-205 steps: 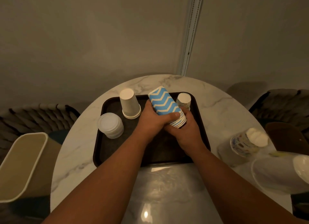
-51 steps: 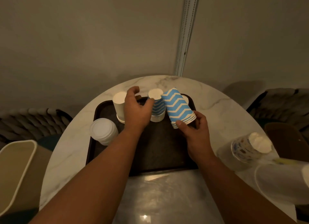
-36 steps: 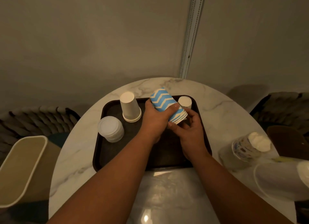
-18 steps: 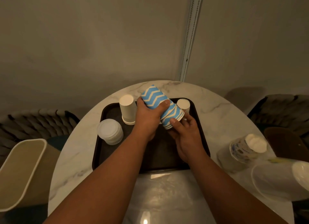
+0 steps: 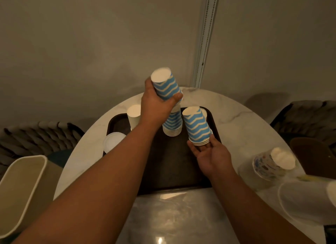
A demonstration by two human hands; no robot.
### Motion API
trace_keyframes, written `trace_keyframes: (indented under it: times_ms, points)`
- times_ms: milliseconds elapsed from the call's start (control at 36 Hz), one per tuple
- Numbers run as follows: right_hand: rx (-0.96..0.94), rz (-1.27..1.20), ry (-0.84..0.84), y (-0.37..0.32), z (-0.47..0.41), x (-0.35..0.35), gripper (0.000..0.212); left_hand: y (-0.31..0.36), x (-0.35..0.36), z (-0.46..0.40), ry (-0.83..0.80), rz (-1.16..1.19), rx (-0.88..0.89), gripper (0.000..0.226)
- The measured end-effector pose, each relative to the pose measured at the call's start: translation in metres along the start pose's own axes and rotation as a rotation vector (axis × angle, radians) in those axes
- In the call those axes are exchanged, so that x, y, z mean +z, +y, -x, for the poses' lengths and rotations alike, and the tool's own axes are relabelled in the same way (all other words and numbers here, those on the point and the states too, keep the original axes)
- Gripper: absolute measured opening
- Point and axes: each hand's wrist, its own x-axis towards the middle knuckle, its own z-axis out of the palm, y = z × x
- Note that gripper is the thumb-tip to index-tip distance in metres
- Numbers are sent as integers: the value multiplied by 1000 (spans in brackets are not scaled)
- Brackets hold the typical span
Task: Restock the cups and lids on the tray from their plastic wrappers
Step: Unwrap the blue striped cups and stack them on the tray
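Both hands hold stacks of blue zigzag cups over the tray.
The left hand (image 5: 154, 105) grips a raised stack (image 5: 165, 86); the right hand (image 5: 211, 152) pinches another stack (image 5: 197, 126) by its rims above the dark tray (image 5: 174, 167) on the bench (image 5: 241, 127).

On the tray (image 5: 181, 171): plain cup stack (image 5: 133, 119) at ten o'clock, lid stack (image 5: 112, 141) at nine, two striped stacks (image 5: 172, 124) (image 5: 197, 127) at twelve; wrapped cups (image 5: 272, 163) off-tray at three
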Motion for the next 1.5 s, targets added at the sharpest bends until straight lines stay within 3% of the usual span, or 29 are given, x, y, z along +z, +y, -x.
trace_keyframes:
  times_ms: [306,444,528,583,667,722,861,944,1000,1139,1250,1361,1500]
  points:
    - [-67,-41,6,-5,-10,-10,19,-63,18,20,-186,-308,-154,76]
    - [-83,-35,-9,-7,-8,-10,19,-70,21,20,-197,-307,-183,77]
    - [-92,-28,-24,-8,-6,-9,19,-66,19,21,-222,-259,-174,91]
    - [-91,-35,-41,-8,-5,-7,19,-61,15,25,-136,-229,-157,99]
    - [-86,-54,-71,-9,-2,-3,20,-48,7,38,129,-188,-19,86]
    - [-87,-59,-89,-9,0,3,19,-36,8,50,206,-89,56,77]
    - [-69,-28,-158,-3,10,22,22,-11,17,72,1,37,-30,88]
    - [-63,0,-208,1,17,29,46,-7,17,76,-138,159,-104,85]
    - [-64,24,-240,3,20,33,49,-5,16,76,-180,201,-127,82]
    - [-70,-8,-235,6,26,37,53,-6,11,71,-140,288,-170,77]
    - [-69,-8,-155,6,22,28,33,3,6,58,-48,284,-125,66]
    - [-60,-21,-103,1,15,20,21,17,-2,30,61,139,-2,62]
    - [-12,-49,-59,-5,13,12,34,9,-1,6,52,-54,25,74]
